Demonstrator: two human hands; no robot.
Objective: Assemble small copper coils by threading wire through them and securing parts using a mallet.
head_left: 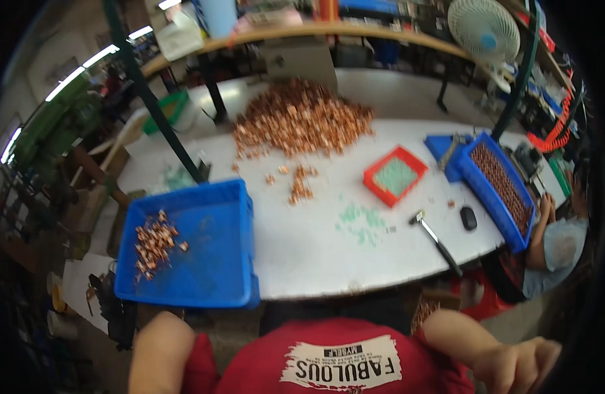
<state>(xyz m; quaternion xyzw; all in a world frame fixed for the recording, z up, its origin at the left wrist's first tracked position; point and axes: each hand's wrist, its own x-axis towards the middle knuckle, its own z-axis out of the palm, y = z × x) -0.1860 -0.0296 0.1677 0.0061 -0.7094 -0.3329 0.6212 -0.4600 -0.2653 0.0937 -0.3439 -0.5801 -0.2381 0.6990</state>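
My right hand (518, 366) hangs low at the right, off the table's front edge. Its fingers bend downward; blur and the picture's rim hide the fingertips, so I cannot tell whether it holds anything. My left forearm (159, 354) drops out of the lower edge, and that hand is out of view. Beyond the left arm stands a blue bin (217, 230) with small copper-coloured parts (155, 243) on its left side. A hammer (439, 244) with a dark handle lies nearest my right arm. Beside it sits a black computer mouse (468, 218).
A large heap of copper parts (302, 118) covers the table's far middle. A red tray (395, 176) holds pale green pieces, with more green pieces (361, 222) scattered nearby. A long blue bin (499, 190) of brown parts stands right. Another person (558, 246) sits beyond it. A fan (484, 29) stands behind.
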